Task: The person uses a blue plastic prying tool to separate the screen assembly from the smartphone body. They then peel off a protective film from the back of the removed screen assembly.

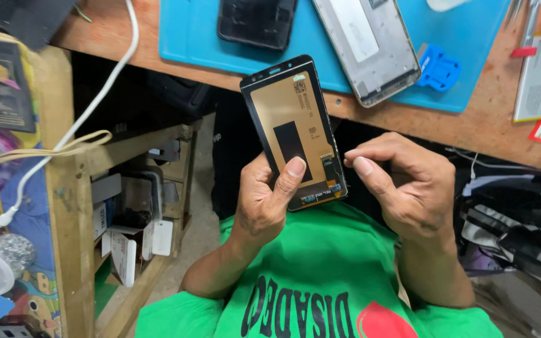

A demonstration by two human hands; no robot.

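Head view, looking down. 1 wooden workbench carries 1 blue work mat, on which lie 1 dark phone, 1 silver phone frame and 1 small blue plastic tool; 1 white cable hangs over the bench's near edge at the left. 2 hands work below the bench, above a green shirt. The left hand is curled closed around the lower part of 1 phone display panel, held upright with its tan back facing the camera, the thumb pressed flat on that back near the bottom. The right hand is nearly closed, forefinger and thumb pinched together just beside the panel's lower right edge; whether they grip anything cannot be told. The panel's upper part stands free above both hands.
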